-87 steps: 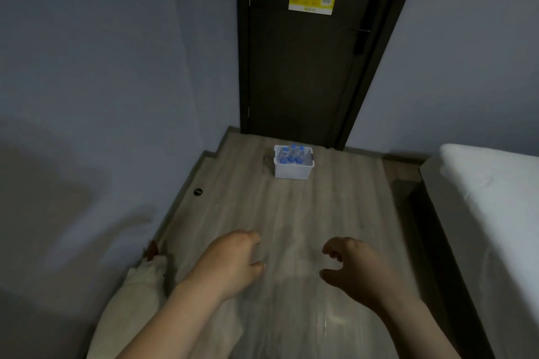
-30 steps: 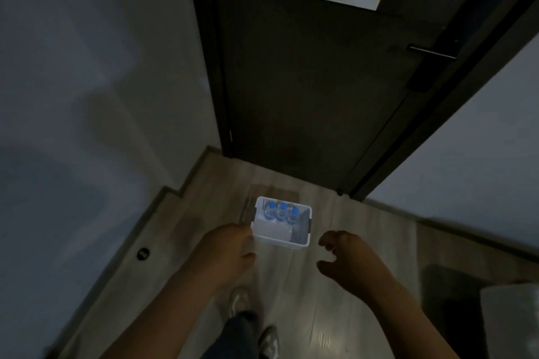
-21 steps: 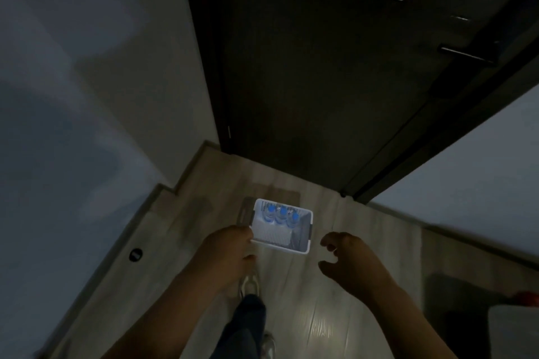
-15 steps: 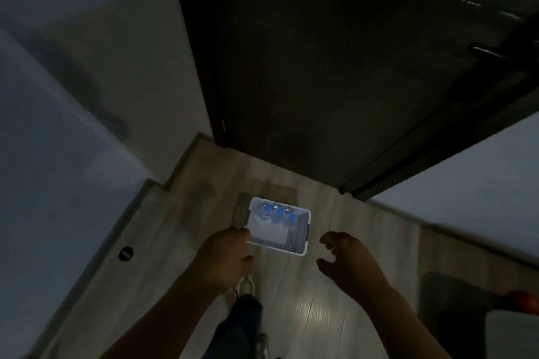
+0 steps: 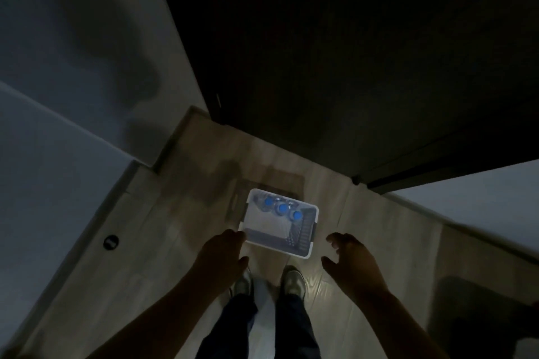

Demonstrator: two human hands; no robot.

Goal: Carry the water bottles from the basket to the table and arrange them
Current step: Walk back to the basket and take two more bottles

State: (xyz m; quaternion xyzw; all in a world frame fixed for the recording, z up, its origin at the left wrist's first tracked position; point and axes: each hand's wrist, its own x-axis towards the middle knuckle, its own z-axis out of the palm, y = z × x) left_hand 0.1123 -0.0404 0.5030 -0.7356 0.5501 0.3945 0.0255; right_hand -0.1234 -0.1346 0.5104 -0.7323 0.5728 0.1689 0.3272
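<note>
A white plastic basket [image 5: 303,252] sits on the wooden floor just in front of my feet. Three water bottles with blue caps [image 5: 282,208] stand along its far wall; the near half of the basket holds nothing. My left hand [image 5: 223,253] hangs above the floor at the basket's near left corner, fingers loosely curled, holding nothing. My right hand [image 5: 348,259] hovers to the right of the basket, fingers spread and bent, also holding nothing. No table is in view.
A dark closed door [image 5: 335,67] stands right behind the basket. A grey wall [image 5: 73,96] runs along the left, with a small round floor stop [image 5: 110,241] near it. My shoes [image 5: 293,281] are directly below the basket. The scene is dim.
I have walked up to the basket until it lies at my feet, and my view has tilted steeply down. Both hands stay out in front, holding nothing.
</note>
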